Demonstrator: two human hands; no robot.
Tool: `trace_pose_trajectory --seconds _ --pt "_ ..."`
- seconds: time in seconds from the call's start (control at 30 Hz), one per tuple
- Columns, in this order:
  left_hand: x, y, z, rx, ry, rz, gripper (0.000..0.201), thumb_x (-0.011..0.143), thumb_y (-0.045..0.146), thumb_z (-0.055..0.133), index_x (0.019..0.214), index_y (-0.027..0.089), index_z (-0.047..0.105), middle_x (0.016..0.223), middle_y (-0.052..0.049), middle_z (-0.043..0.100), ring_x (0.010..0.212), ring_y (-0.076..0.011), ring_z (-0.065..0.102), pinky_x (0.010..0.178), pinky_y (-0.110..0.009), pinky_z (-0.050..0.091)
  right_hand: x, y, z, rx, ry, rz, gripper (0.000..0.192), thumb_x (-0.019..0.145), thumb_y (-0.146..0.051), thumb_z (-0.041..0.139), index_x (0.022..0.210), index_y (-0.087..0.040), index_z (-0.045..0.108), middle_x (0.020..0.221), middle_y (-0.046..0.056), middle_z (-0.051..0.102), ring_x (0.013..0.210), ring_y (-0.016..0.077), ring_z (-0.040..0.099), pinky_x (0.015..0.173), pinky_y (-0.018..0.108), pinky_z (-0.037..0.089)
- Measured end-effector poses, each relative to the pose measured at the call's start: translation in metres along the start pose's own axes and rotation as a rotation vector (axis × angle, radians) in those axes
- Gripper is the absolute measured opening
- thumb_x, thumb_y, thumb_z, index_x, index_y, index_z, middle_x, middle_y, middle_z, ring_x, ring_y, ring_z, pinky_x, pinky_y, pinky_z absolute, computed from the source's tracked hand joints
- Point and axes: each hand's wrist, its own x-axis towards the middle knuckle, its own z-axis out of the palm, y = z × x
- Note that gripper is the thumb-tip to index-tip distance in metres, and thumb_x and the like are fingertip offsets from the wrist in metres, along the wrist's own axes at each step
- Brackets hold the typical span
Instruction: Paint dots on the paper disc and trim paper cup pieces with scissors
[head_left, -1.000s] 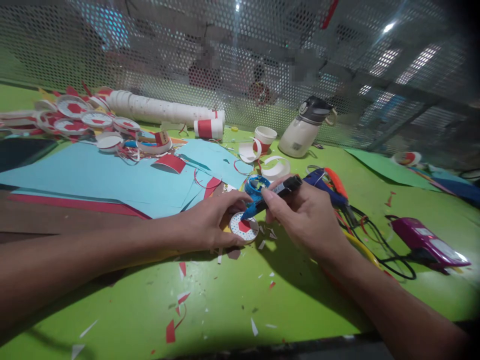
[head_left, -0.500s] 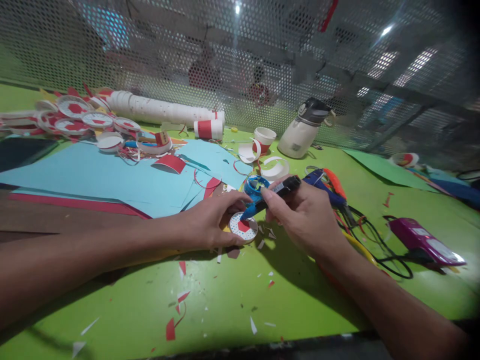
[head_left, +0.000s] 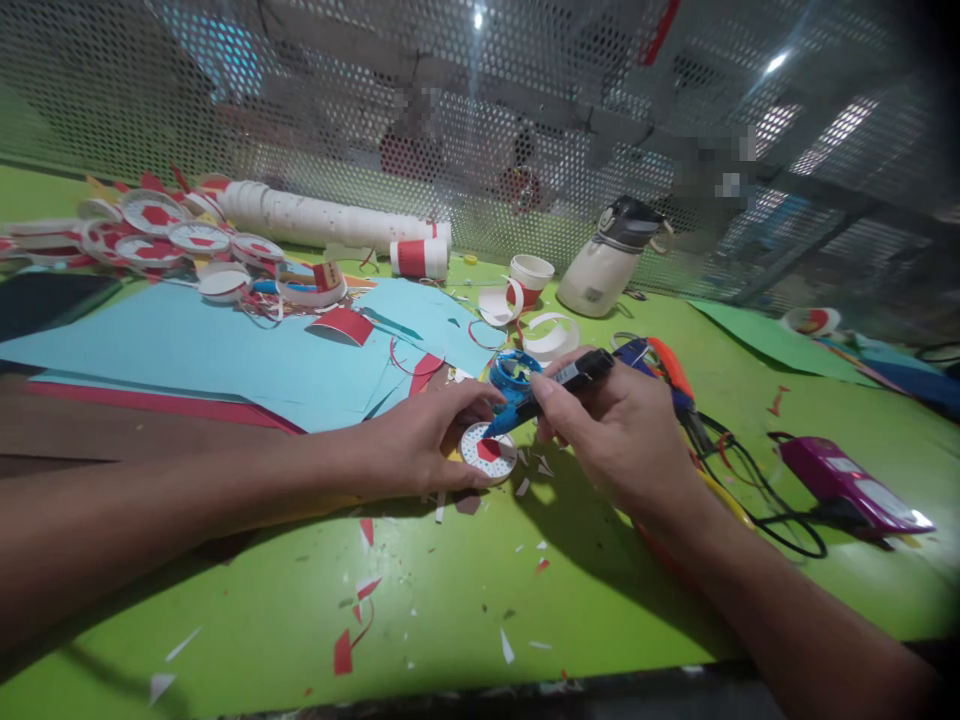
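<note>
My left hand (head_left: 442,440) grips a small round white disc (head_left: 476,464) by its rim, thumb at the near side and fingers at the far side. A red hexagon (head_left: 488,450) sits in the disc's middle, ringed by blue dots. In my right hand (head_left: 611,425) is a black marker (head_left: 574,378), slanting down to the left. Its blue tip end (head_left: 501,420) is over the disc beside the hexagon; whether it touches cannot be made out. Just behind the marker stands a blue-stained ring-shaped container (head_left: 514,368).
Blue paper sheets (head_left: 187,345) and a heap of red-and-white discs (head_left: 154,220) lie left. Stacked white cups (head_left: 322,215), a paper cup (head_left: 531,278) and a bottle (head_left: 600,265) are behind. An orange-and-blue tool (head_left: 667,370), cables and a purple device (head_left: 847,485) lie right. Paper scraps litter the front.
The marker and my right hand have shifted slightly right and up. My left hand still holds the disc in nearly the same spot.
</note>
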Motion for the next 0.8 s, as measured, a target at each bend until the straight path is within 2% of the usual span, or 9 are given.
trace_pose_trajectory --seconds 0.2,0.43,0.6,0.8 --pt "0.0000 -0.0010 0.0002 -0.045 -0.025 -0.018 0.052 0.075 0.020 0.073 0.120 0.016 0.047 0.085 -0.004 0.067 0.063 -0.0145 0.064 0.057 -0.027 0.051 0.0001 0.0012 0.0014 -0.005 -0.023 -0.005 0.018 0.085 -0.031 0.059 0.070 -0.021 0.054 0.054 -0.002 0.057 0.047 0.0125 0.051 0.046 0.026 0.040" --pt "0.0006 -0.0041 0.0000 -0.125 -0.076 -0.026 0.052 0.077 0.016 0.070 0.122 0.017 0.043 0.094 -0.006 0.065 0.055 -0.0098 0.062 0.046 -0.020 0.048 -0.0015 -0.0002 0.0015 0.000 -0.035 -0.024 0.017 0.086 -0.029 0.059 0.072 -0.020 0.055 0.054 -0.003 0.057 0.047 0.0114 0.051 0.047 0.025 0.040" --pt "0.0007 -0.0015 -0.0008 -0.066 -0.064 -0.018 0.050 0.077 0.016 0.070 0.120 0.016 0.044 0.091 -0.003 0.063 0.052 -0.0081 0.061 0.042 -0.017 0.047 -0.0022 0.0023 0.0030 -0.050 -0.034 -0.048 0.016 0.085 -0.029 0.059 0.074 -0.017 0.058 0.056 -0.001 0.059 0.049 0.0130 0.053 0.048 0.027 0.041" --pt "0.0003 0.0005 -0.0041 -0.021 -0.109 -0.050 0.048 0.080 0.023 0.068 0.121 0.019 0.043 0.088 -0.002 0.064 0.051 -0.0113 0.063 0.040 -0.020 0.049 -0.0012 0.0036 0.0025 -0.134 -0.032 -0.125 0.018 0.084 -0.026 0.059 0.071 -0.016 0.059 0.057 0.000 0.058 0.050 0.0131 0.052 0.049 0.026 0.041"
